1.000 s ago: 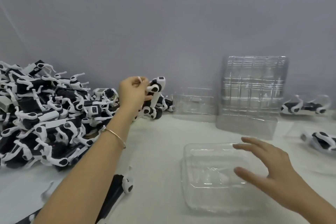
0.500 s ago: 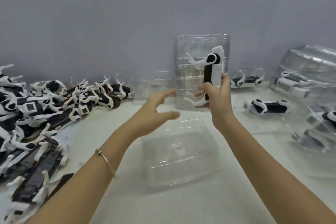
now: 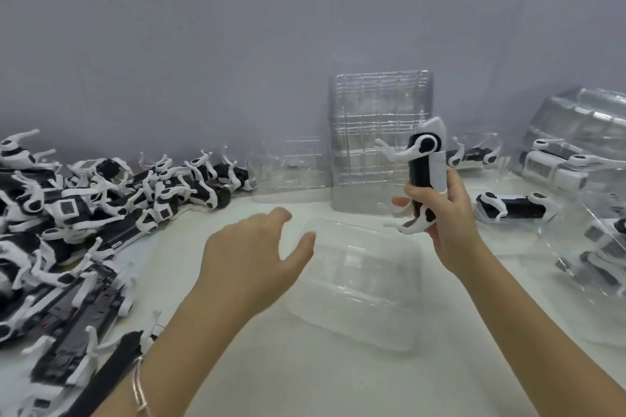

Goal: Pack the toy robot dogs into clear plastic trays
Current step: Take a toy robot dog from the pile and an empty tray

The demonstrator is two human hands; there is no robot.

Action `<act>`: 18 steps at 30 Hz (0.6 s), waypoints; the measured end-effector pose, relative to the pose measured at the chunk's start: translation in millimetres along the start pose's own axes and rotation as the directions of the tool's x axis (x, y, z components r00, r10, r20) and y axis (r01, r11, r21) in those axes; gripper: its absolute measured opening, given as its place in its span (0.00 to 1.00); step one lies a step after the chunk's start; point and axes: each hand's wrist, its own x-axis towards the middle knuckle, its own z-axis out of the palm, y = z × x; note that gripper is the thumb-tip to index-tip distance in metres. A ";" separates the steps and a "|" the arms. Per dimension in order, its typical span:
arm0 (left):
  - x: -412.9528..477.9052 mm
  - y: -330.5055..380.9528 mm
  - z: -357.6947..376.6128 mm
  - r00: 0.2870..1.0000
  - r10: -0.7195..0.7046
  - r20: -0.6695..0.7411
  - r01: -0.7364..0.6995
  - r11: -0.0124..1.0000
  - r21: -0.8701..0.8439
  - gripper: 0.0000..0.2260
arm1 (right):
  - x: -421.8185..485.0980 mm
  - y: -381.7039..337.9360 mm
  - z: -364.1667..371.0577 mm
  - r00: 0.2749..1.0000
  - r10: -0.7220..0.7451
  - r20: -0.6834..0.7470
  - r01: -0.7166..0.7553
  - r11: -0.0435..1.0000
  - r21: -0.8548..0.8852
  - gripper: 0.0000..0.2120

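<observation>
My right hand [image 3: 443, 213] grips a black and white toy robot dog [image 3: 423, 162], held upright above the far right corner of a clear plastic tray [image 3: 359, 284] lying on the white table. My left hand [image 3: 250, 254] hovers with relaxed, spread fingers over the tray's left edge and holds nothing. A big heap of loose toy dogs [image 3: 78, 223] covers the left side of the table.
A stack of clear trays [image 3: 379, 142] stands upright against the wall behind the tray, with a low tray [image 3: 291, 166] beside it. Packed trays with dogs [image 3: 515, 206] and a tall tray stack [image 3: 576, 132] crowd the right side.
The toy dog passed from my left hand to my right hand, which now holds it upright. My left hand let go and dropped toward the tray's left edge.
</observation>
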 end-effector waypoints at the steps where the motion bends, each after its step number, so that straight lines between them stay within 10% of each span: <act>1: 0.7 -9.0 3.6 0.999 0.053 0.001 -0.053 0.995 -0.087 0.30 | -1.0 0.9 -0.3 1.000 0.002 0.030 -0.002 1.000 -0.012 0.18; 5: -8.3 -29.0 37.7 0.924 0.150 0.351 0.127 0.746 -0.654 0.49 | -2.0 -0.6 -1.5 0.995 -0.036 0.097 0.042 0.998 -0.057 0.14; 11: -11.5 -11.5 92.5 0.914 0.193 0.356 0.202 0.543 -0.815 0.54 | -3.0 -2.8 -3.6 0.996 -0.022 0.088 0.030 0.995 -0.093 0.14; 18: -24.3 -1.2 86.5 0.954 -0.058 0.294 0.252 0.687 -0.682 0.48 | -3.0 -2.1 -20.4 1.000 -0.017 0.017 0.019 0.993 -0.115 0.14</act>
